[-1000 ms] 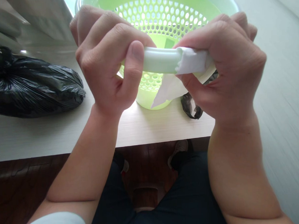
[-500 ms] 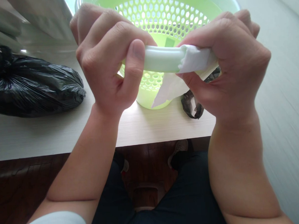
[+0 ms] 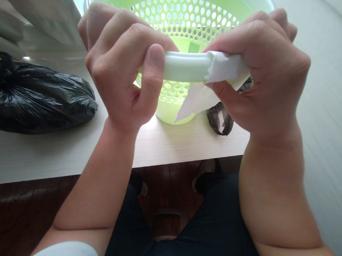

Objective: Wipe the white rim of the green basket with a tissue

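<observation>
Clearly at the centre of it all, a pale green basket [image 3: 166,109] stands directly in front of the seated person, both hands at its near rim [image 3: 187,68]. The left hand [image 3: 123,66] is closed on the basket at the rim's left, thumb pressed on the near face. At the rim's right, the right hand [image 3: 265,71] pinches white paper [image 3: 223,67] folded over the edge, a torn-looking corner hanging below before the basket's wall. The gripped stretch of rim runs crosswise between the hands, a bare span separating them; the right hand is the nearer to the paper. Left of the basket, a knotted black bag [image 3: 42,97] lies on the worktop [image 3: 166,147]; crumpled dark plastic [image 3: 216,120] sits just beside the basket's right.
</observation>
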`<state>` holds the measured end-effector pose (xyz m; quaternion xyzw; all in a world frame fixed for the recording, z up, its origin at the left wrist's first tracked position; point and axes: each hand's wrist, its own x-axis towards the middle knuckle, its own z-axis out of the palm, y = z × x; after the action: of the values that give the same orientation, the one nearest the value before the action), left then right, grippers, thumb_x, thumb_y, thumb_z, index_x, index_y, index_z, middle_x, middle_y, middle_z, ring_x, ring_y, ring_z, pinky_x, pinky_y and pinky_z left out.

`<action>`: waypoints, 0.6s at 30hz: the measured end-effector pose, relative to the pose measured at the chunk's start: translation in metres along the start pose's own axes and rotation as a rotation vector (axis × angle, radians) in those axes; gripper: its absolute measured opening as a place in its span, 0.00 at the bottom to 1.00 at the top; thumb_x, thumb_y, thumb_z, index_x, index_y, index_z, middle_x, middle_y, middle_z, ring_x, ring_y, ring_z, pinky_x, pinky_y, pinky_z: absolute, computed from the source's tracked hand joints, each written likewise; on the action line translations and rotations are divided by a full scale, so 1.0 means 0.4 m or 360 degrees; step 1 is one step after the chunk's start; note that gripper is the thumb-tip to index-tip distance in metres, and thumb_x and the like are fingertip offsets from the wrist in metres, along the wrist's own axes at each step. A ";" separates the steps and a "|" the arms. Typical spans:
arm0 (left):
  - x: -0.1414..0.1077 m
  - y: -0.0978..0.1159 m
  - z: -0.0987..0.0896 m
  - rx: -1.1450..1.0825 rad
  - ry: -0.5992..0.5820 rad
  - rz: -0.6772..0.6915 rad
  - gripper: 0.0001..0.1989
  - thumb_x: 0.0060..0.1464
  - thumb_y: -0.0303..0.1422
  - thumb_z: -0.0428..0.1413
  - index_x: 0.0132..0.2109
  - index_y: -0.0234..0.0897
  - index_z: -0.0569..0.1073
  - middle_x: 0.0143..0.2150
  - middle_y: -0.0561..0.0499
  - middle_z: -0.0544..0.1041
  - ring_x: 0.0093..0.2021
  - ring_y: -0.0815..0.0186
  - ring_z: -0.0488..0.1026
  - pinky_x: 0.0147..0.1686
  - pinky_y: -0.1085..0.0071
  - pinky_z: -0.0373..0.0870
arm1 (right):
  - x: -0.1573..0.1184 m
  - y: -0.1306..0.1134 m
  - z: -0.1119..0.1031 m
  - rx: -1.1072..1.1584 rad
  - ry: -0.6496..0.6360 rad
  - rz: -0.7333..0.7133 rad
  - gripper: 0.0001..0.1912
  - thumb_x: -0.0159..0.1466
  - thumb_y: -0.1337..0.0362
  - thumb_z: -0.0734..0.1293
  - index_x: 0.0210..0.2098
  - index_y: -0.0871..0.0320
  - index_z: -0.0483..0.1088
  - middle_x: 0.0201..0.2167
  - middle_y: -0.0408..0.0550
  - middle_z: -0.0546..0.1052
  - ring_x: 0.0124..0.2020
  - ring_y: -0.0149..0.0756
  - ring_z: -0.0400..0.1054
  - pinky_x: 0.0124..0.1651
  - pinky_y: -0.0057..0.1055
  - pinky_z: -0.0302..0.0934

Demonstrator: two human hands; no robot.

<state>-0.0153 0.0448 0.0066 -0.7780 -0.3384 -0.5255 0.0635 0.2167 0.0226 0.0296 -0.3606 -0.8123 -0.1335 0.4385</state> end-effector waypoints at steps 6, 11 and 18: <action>0.009 0.013 0.003 0.0123 0.0146 0.0100 0.19 0.73 0.39 0.43 0.43 0.39 0.77 0.37 0.57 0.70 0.67 0.45 0.74 0.59 0.31 0.68 | 0.001 -0.005 -0.011 -0.0006 -0.0064 0.0037 0.08 0.69 0.64 0.63 0.46 0.46 0.72 0.40 0.40 0.79 0.46 0.43 0.72 0.57 0.46 0.61; 0.011 0.011 0.001 0.0223 0.0148 0.0136 0.19 0.73 0.39 0.42 0.43 0.41 0.77 0.37 0.60 0.71 0.64 0.58 0.77 0.61 0.46 0.71 | 0.002 -0.011 -0.016 -0.0004 -0.0089 0.0054 0.10 0.68 0.65 0.64 0.46 0.44 0.71 0.41 0.39 0.79 0.47 0.43 0.72 0.58 0.46 0.61; 0.009 -0.002 0.003 0.0171 0.0154 0.0163 0.18 0.73 0.40 0.43 0.44 0.45 0.77 0.37 0.59 0.71 0.61 0.62 0.77 0.61 0.49 0.68 | 0.001 -0.020 -0.018 0.0029 -0.0042 0.0069 0.09 0.69 0.66 0.63 0.46 0.49 0.73 0.41 0.42 0.80 0.48 0.43 0.72 0.59 0.46 0.60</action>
<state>-0.0142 0.0475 0.0092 -0.7634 -0.3224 -0.5398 0.1481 0.2153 0.0132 0.0348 -0.3759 -0.8112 -0.1118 0.4337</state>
